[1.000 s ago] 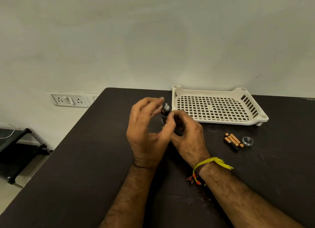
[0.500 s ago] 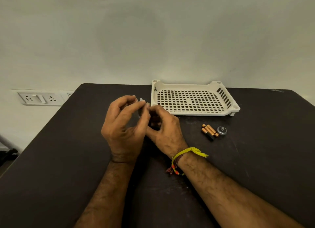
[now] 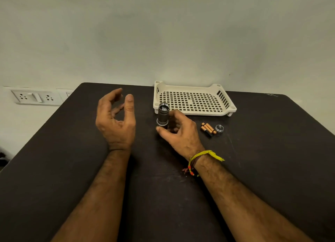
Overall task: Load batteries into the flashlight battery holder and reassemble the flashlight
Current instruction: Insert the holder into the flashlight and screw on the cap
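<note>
A short grey metal flashlight body (image 3: 163, 116) stands upright on the black table (image 3: 262, 169), its open end facing up. My right hand (image 3: 178, 133) curls around its lower right side, fingers touching it. My left hand (image 3: 116, 120) hovers to the left, apart from the flashlight, fingers spread and holding nothing. Copper-and-black batteries (image 3: 208, 129) lie together on the table to the right of my right hand. A small silver cap (image 3: 219, 128) sits just right of them. No battery holder is visible.
A cream perforated plastic tray (image 3: 229, 110) stands at the back of the table, just behind the flashlight. A wall socket panel (image 3: 34, 97) is on the wall to the left. The table's left edge runs diagonally near my left forearm.
Both hands were together around the flashlight. My left hand has let go and drawn away to the left, open. The flashlight now stands on the table by my right hand.
</note>
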